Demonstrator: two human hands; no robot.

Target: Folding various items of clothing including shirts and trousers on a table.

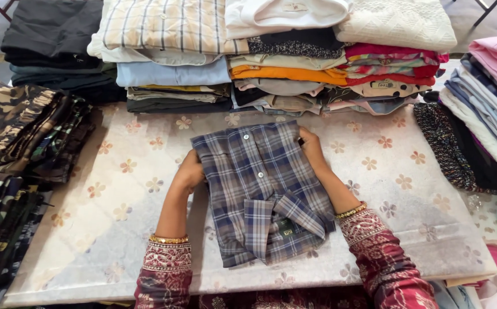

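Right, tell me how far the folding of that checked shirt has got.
Done: the checked shirt lies buttoned and folded into a rectangle, collar toward the person, before the folded stacks. In hand: left hand and right hand grip its side edges. Left: it isn't on any stack.

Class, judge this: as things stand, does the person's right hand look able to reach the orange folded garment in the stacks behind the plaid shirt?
Probably yes: the right hand rests on the plaid shirt, with only bare table between it and the orange garment.

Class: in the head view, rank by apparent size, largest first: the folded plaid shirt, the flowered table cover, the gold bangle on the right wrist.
1. Flowered table cover, largest by far.
2. Folded plaid shirt, held at its sides by both hands.
3. Gold bangle, smallest.
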